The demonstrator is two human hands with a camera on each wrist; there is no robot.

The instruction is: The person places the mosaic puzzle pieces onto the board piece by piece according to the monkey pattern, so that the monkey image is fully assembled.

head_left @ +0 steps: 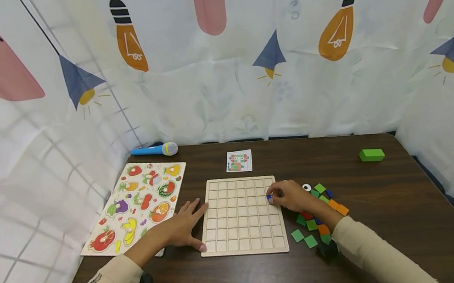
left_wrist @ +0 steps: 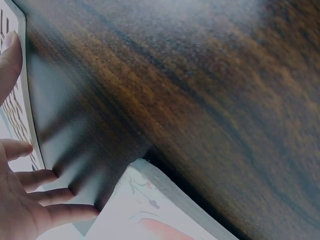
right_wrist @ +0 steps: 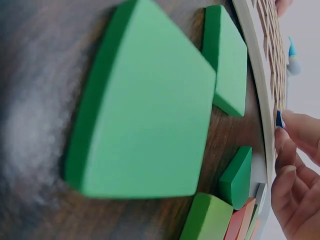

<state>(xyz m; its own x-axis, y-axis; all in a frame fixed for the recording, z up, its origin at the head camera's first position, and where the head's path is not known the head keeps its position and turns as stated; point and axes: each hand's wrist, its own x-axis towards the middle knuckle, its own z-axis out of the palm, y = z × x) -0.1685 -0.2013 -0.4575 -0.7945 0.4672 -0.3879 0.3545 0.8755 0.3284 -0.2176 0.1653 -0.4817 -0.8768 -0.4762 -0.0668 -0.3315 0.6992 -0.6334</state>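
A pale wooden grid board (head_left: 241, 216) lies on the dark table, its squares bare apart from where the right hand works. Fingers spread, my left hand (head_left: 185, 226) rests at the board's left edge, thumb on the lower corner; the left wrist view shows its fingertips at the rim. My right hand (head_left: 291, 195) pinches a small blue tile (head_left: 269, 197) over the right-hand column of the board. In the right wrist view that blue tile (right_wrist: 279, 119) sits between thumb and finger, right at the grid. Loose green tiles (head_left: 297, 235) lie beside the board's right edge.
More tiles, including orange ones (head_left: 342, 209), and a white ring (head_left: 306, 187) lie near the right forearm. A pattern card (head_left: 239, 161) lies behind the board. Left is a fruit puzzle board (head_left: 133, 202), with a toy microphone (head_left: 155, 150) behind. A green block (head_left: 371, 155) stands far right.
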